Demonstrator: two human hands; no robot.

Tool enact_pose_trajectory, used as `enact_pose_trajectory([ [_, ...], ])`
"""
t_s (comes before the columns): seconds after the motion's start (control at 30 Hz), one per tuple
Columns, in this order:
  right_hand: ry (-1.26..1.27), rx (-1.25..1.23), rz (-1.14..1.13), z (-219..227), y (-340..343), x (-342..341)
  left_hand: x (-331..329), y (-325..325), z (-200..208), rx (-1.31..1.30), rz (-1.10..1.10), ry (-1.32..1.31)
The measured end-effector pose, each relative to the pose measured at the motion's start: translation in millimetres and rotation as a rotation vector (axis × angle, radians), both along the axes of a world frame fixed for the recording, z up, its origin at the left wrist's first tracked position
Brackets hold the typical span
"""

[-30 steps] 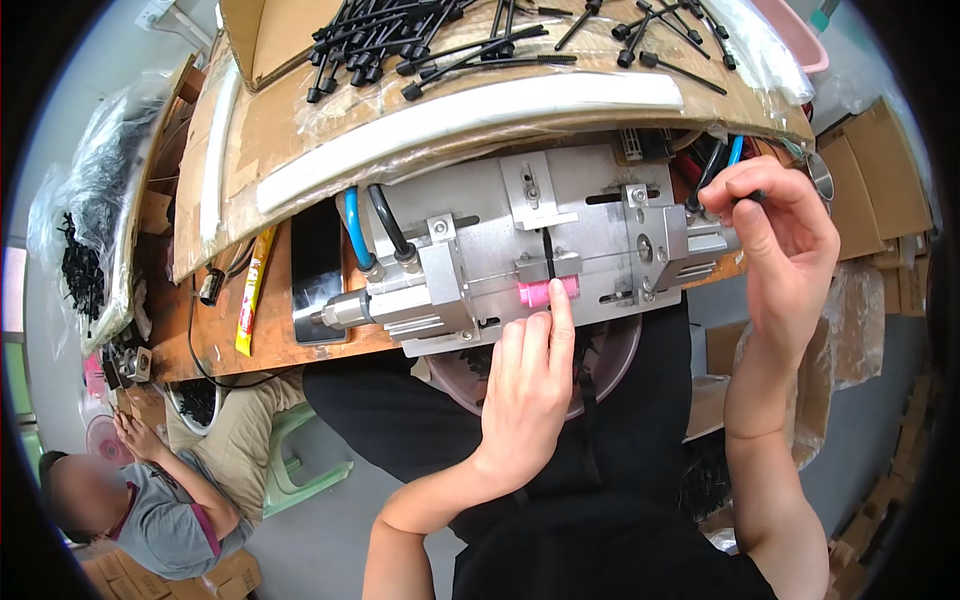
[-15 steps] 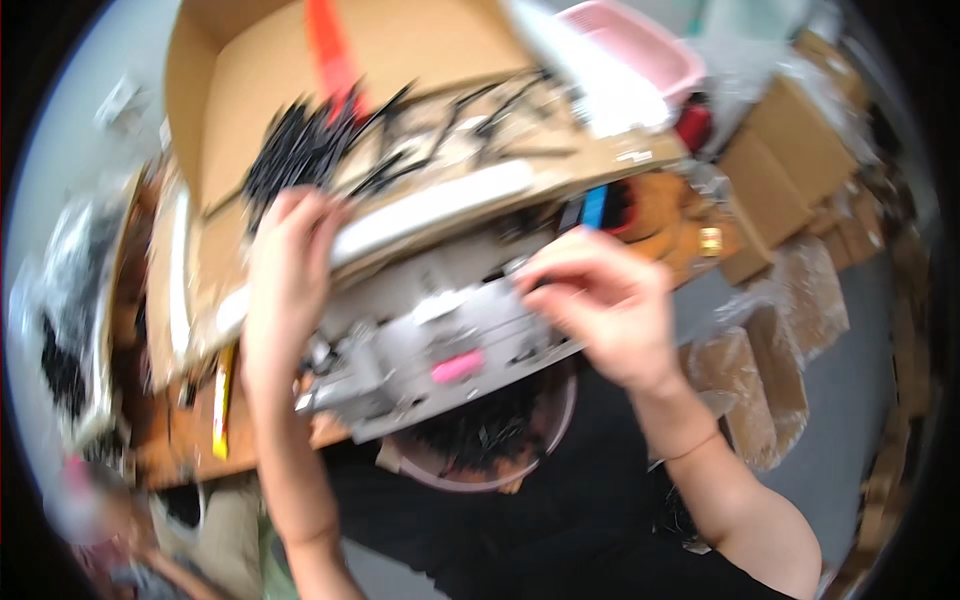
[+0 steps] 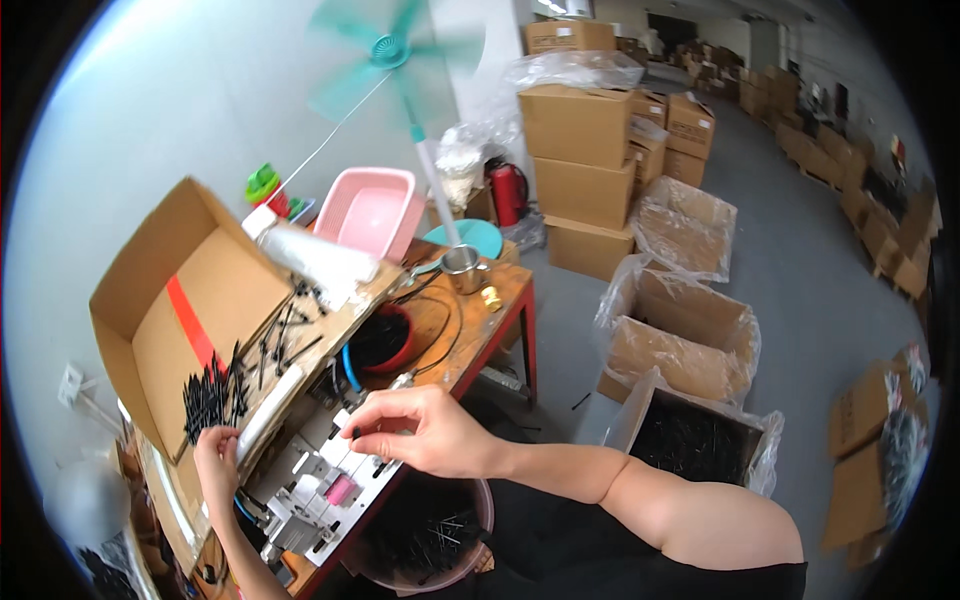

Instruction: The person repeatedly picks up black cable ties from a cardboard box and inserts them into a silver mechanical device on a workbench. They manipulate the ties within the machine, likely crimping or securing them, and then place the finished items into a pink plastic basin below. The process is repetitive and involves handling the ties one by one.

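My right hand (image 3: 425,430) is over the right end of a metal fixture (image 3: 300,490), thumb and forefinger pinched on a small black piece (image 3: 357,433). A pink block (image 3: 341,489) sits midway along the fixture. My left hand (image 3: 217,462) is at the near edge of a pile of thin black plastic sticks (image 3: 212,405), its fingers curled together; what they hold, if anything, is hidden. The pile lies in an open cardboard box (image 3: 150,330) with a red strip (image 3: 190,318) on its inside.
Below the fixture stands a tub (image 3: 487,515) of black sticks. On the wooden table (image 3: 505,290) are a red bowl (image 3: 398,358), a metal cup (image 3: 463,270) and a pink basket (image 3: 366,212). A fan (image 3: 388,52) rises behind. Cartons (image 3: 575,130) and a lined box (image 3: 690,435) stand right.
The view has swung up and right, bringing the fan, cartons and floor into sight. My right hand still pinches above the fixture; my left stays by the black pile.
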State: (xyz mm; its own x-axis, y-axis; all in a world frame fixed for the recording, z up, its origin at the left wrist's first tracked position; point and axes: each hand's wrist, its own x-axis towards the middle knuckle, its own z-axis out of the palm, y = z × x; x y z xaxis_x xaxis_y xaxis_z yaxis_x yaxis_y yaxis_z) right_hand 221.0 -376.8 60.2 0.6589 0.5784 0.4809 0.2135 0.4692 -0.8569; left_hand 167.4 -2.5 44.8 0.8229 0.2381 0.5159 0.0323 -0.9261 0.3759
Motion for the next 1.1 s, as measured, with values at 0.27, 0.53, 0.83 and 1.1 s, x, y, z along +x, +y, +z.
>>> enact_pose_trajectory([
  [0.27,-0.113,0.105,-0.154,10,-62,-23,4,7,-3,0.075,-0.039,0.013],
  [0.53,-0.083,0.12,-0.11,24,-64,-23,-8,56,10,0.051,-0.029,-0.027],
  [0.83,-0.028,0.04,-0.326,-23,-28,2,-77,-100,-1,0.035,0.201,-0.312],
  [1.1,0.007,-0.039,-0.296,-44,4,24,-103,-196,-88,0.023,0.186,0.043],
])
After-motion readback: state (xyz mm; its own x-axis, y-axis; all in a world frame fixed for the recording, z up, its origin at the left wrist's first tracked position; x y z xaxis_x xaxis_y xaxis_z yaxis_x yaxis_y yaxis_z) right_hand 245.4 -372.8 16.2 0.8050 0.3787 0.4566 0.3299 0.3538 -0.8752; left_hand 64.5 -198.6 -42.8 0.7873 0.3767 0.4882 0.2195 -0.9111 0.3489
